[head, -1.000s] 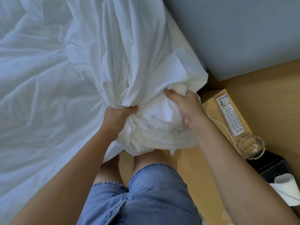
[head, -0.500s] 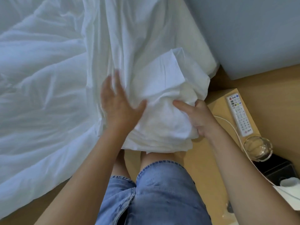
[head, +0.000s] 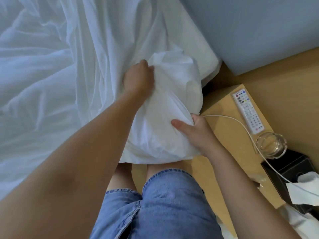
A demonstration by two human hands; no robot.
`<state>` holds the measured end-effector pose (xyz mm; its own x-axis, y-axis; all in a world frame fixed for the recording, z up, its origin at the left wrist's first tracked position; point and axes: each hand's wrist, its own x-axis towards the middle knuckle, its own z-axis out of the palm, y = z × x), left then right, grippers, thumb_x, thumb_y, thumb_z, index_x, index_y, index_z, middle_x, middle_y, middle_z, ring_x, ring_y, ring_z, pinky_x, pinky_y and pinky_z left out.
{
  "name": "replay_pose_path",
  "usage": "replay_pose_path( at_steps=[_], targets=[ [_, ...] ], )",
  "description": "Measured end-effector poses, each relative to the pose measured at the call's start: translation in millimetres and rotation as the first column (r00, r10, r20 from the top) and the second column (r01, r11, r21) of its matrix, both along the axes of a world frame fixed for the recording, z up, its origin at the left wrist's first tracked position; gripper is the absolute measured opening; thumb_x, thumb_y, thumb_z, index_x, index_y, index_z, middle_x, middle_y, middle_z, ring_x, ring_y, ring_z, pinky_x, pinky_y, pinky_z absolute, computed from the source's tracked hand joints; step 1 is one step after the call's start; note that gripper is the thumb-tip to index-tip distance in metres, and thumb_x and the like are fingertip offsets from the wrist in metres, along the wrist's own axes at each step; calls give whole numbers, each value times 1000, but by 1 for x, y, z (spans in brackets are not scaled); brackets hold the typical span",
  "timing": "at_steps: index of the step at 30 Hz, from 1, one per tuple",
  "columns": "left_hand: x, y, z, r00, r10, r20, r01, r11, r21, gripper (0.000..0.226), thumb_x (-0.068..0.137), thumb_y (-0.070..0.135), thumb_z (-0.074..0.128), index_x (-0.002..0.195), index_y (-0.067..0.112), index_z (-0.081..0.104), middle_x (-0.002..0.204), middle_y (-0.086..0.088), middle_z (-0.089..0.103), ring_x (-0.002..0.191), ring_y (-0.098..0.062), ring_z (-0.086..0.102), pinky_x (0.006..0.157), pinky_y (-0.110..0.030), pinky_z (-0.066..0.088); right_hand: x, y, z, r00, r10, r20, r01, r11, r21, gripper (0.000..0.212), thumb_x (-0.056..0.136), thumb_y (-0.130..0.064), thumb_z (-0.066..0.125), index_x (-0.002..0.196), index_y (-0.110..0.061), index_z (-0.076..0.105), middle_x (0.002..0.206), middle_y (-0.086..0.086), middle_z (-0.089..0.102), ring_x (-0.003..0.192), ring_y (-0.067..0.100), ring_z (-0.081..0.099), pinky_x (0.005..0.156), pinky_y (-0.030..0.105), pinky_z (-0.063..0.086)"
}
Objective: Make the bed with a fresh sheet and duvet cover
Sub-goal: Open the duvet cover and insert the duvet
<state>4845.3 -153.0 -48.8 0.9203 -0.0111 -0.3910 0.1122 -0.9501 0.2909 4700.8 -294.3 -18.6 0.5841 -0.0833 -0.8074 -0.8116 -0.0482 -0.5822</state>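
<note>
wood floor [head: 302,83] underfoot, grey-blue headboard [head: 259,31] at the far right, and a bed [head: 198,54] covered in rumpled white bedding [head: 34,83] across the whole left side. standing at the bed's right edge near the head end, in denim shorts [head: 164,204].

holding a bundle [head: 172,100] of white cloth at that corner, just off the mattress edge and above the knees. left hand [head: 138,78] on the bundle's far-left top, fingers curled into the cloth, seemingly gripping a fold. right hand [head: 195,130] at its near-right side, thumb laid across the front, fingers tucked behind, pinching the cloth.

probably a duvet corner going into its cover, though hard to tell duvet from sheet here. long axis roughly far to near, from the left hand down to the right, with slack cloth trailing far-left onto the bed. right hand nearer the loose lower end, left hand nearer the mattress. any pull to seat the corner likely goes far and left, away from the furniture.

just right of the bundle, a nightstand [head: 221,102] with a white remote [head: 248,112], a white cable [head: 224,116] starting beside the right hand, and a glass [head: 271,144] at the near end by a black tissue box [head: 284,168]. worth minding cable and glass, both close to the right forearm.
</note>
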Motion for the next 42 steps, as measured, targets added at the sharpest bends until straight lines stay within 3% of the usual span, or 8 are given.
replay_pose_path(
  at_steps=[6,11,18,23,29,34,37,42],
  targets=[
    [26,9,-1,992,118,35,-118,993,5,36,101,35,33,108,6,54,111,-15,60,105,-32,55,78,-33,35,43,-23,4,918,368,-147,-380,923,-61,98,37,-72,78,120,-23,60,111,-6,66,99,17,64,89,41,53],
    [22,-8,-8,989,-52,-139,52,999,-3,38,99,34,37,121,6,48,123,-17,56,113,-35,52,81,-37,38,77,0,-11,861,491,-132,-508,828,-238,64,66,-56,75,117,-20,59,105,-4,65,94,18,62,85,38,52],
    [-94,25,3,963,-215,-164,186,967,-176,61,96,42,43,146,11,27,150,-9,31,137,-25,28,111,-29,16,51,-24,-51,997,-58,54,72,950,-305,19,87,-27,65,97,-11,65,96,5,66,91,22,63,74,29,48],
    [-154,51,-9,966,-198,-167,157,960,-232,66,89,45,40,144,8,35,148,-12,36,136,-26,32,110,-24,18,24,-33,-50,994,77,77,-35,895,-444,50,83,-47,65,121,-18,53,106,-5,57,94,12,56,67,18,41],
    [-200,86,7,998,64,-8,-62,915,-398,25,84,32,55,99,13,57,93,-2,56,87,-16,49,76,-27,43,-81,19,-25,880,-431,199,469,855,-222,84,60,-59,65,126,-10,48,116,-2,62,103,10,62,71,13,49],
    [-224,110,-8,568,695,-441,-823,487,-292,52,72,44,76,103,16,45,90,3,49,83,-17,51,69,-26,42,-69,62,-42,912,-372,173,384,923,-41,63,68,-35,75,124,-13,56,116,-6,65,104,5,63,81,17,52],
    [-220,105,-27,451,648,-613,-887,246,-392,112,54,52,85,143,22,24,132,2,46,115,-16,52,98,-36,45,-49,83,-52,877,-427,219,441,898,-13,70,73,-25,80,134,-15,47,126,-6,60,112,7,58,94,22,50],
    [-206,88,-44,382,689,-616,-880,67,-470,110,40,51,86,134,20,39,132,2,47,113,-17,53,94,-33,47,-32,104,-52,840,-345,419,489,817,-307,82,60,-38,84,129,-12,49,126,-1,55,118,16,53,104,36,43]
  ],
)
